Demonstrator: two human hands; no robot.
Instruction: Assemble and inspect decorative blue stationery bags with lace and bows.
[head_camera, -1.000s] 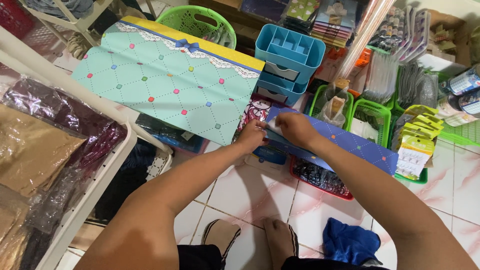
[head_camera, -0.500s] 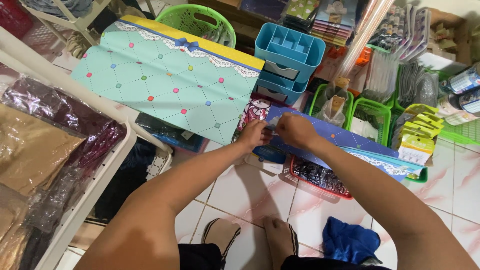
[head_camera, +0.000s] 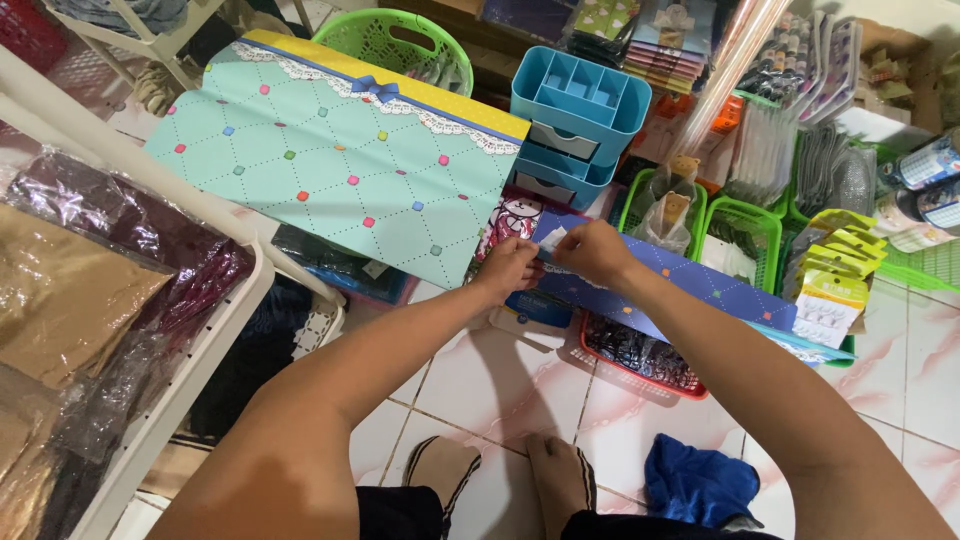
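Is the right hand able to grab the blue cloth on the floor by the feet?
Probably yes, but not right away. The right hand is busy pinching a small white piece with the left hand over the blue patterned sheet. The blue cloth lies uncovered on the tiles, under that arm.

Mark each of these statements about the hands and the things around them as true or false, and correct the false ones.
1. Both hands meet at the end of a long blue box. True: the left hand and right hand pinch at the end of the blue box.
2. The wide teal sheet is plain. False: the teal sheet has a diamond pattern with small coloured dots and a lace-and-bow border.
3. The blue organizer stands behind the hands. True: the blue organizer is beyond them.
4. A red cloth lies on the floor by the feet. False: the cloth is blue.
5. The round basket at the top is green. True: the basket is green.
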